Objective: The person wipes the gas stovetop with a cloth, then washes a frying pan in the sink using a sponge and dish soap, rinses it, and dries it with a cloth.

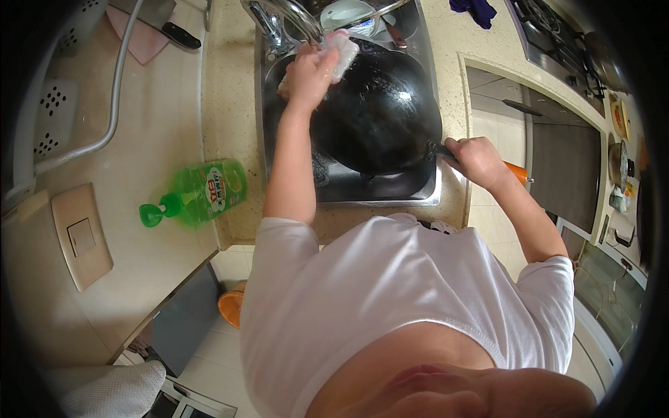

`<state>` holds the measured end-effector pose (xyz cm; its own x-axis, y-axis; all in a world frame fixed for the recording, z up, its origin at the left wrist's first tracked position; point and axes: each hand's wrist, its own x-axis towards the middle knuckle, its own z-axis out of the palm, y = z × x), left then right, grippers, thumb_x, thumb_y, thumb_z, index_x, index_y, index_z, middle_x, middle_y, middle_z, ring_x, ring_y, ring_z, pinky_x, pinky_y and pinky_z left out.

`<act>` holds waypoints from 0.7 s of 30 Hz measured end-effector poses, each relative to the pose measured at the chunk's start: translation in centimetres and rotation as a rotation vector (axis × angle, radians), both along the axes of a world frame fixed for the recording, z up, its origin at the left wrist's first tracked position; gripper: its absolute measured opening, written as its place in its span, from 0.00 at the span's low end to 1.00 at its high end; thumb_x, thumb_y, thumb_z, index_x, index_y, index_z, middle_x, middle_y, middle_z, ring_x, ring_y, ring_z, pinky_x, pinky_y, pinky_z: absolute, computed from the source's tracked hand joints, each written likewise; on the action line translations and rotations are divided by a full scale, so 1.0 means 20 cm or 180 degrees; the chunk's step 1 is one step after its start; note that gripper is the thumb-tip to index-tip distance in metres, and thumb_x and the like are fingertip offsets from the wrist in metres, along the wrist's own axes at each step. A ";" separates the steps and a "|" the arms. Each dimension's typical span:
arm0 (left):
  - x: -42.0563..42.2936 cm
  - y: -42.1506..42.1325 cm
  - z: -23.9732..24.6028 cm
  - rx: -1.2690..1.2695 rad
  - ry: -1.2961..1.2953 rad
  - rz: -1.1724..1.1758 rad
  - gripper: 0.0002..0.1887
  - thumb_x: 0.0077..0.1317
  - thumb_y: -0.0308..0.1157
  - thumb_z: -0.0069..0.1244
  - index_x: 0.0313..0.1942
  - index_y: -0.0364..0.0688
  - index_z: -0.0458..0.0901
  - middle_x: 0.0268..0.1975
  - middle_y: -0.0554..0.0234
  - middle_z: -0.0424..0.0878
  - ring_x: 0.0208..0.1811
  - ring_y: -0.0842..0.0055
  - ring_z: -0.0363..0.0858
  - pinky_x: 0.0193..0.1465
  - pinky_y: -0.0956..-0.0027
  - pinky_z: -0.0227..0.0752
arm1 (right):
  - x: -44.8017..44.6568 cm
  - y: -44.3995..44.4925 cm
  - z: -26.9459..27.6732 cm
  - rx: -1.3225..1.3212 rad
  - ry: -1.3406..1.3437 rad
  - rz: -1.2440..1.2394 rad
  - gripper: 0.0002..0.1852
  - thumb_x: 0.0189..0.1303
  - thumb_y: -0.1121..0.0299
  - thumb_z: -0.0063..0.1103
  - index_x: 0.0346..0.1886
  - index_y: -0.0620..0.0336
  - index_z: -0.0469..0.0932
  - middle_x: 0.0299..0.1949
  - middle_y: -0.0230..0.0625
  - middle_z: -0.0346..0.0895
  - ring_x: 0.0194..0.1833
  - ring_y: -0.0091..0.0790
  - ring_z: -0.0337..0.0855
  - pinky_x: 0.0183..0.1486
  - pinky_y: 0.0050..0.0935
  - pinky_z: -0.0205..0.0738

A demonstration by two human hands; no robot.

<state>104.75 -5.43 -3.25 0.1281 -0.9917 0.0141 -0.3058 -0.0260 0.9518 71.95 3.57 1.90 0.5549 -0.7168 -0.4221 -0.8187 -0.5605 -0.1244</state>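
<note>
A large black wok (pixel 376 109) lies wet and shining in the stainless steel sink (pixel 431 201). My left hand (pixel 311 73) holds a wet whitish and pink cloth (pixel 345 55) at the wok's upper left edge, beneath the spout of the chrome faucet (pixel 300 21). Around the wok's handle (pixel 443 151) my right hand (pixel 478 159) is closed, over the sink's right rim; the handle's orange end (pixel 517 172) sticks out past the hand. Behind the wok are a pale bowl (pixel 347 15) and a utensil with a brown handle (pixel 395 35). A dark scouring pad (pixel 320 168) shows below the wok's left side.
A green dish soap bottle (pixel 217 188) is left of the sink. Farther up are a cleaver (pixel 180 36) and a pink board (pixel 137 39). A purple cloth (pixel 475 10) lies right of the sink, near the gas stove (pixel 549 44). An orange basin (pixel 230 305) is on the floor.
</note>
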 end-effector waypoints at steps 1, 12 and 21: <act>-0.03 0.02 0.02 -0.0449 -0.0757 0.0036 0.18 0.63 0.41 0.49 0.52 0.50 0.83 0.52 0.56 0.81 0.53 0.65 0.79 0.56 0.62 0.68 | 0.00 0.00 0.00 -0.0033 0.0014 0.0007 0.12 0.62 0.59 0.57 0.33 0.57 0.73 0.22 0.42 0.77 0.29 0.49 0.80 0.34 0.45 0.74; -0.47 0.32 0.19 -0.1835 -0.2478 -0.0421 0.20 0.59 0.43 0.56 0.53 0.57 0.82 0.62 0.65 0.77 0.67 0.59 0.67 0.63 0.32 0.51 | -0.04 0.04 0.03 -0.0162 -0.0287 0.0096 0.13 0.60 0.59 0.60 0.30 0.58 0.72 0.20 0.44 0.75 0.27 0.52 0.78 0.31 0.47 0.72; -0.49 0.68 -0.12 -0.2440 -0.2850 -0.0708 0.24 0.54 0.43 0.58 0.55 0.64 0.80 0.66 0.76 0.72 0.71 0.70 0.60 0.68 0.41 0.41 | -0.03 -0.03 0.02 0.0193 -0.0434 -0.0079 0.12 0.58 0.59 0.62 0.32 0.58 0.76 0.26 0.45 0.79 0.32 0.52 0.80 0.35 0.47 0.73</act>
